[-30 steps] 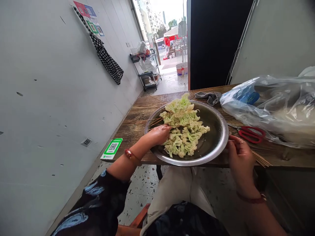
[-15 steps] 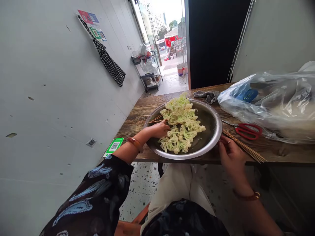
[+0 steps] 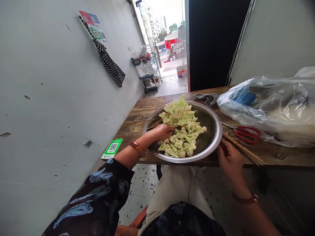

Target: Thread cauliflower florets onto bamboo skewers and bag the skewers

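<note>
A wide metal basin [image 3: 216, 139] sits at the front edge of the wooden table, with dark-looking water in it. Cauliflower florets [image 3: 183, 139] are heaped in the basin, and several thin wooden skewers [image 3: 156, 122] stick out to the left from the upper florets. My left hand [image 3: 162, 132] reaches over the basin's left rim, its fingers curled at the florets; whatever they pinch is hidden. At the basin's lower right rim, by the table edge, my right hand [image 3: 230, 156] is curled closed, and its grip is partly hidden. Beside it lies a bundle of skewers [image 3: 242, 148].
Red-handled scissors [image 3: 248, 134] lie right of the basin, near a large clear plastic bag [image 3: 268, 108]. A grey cloth [image 3: 208, 98] lies behind the basin. A green QR-code card [image 3: 112, 148] is at the table's left edge by the wall. A shelf cart [image 3: 149, 73] stands near the doorway.
My left hand has moved slightly right and down, from beside the skewers onto the florets. My right hand stays by the basin's right rim. The view has shifted slightly.
</note>
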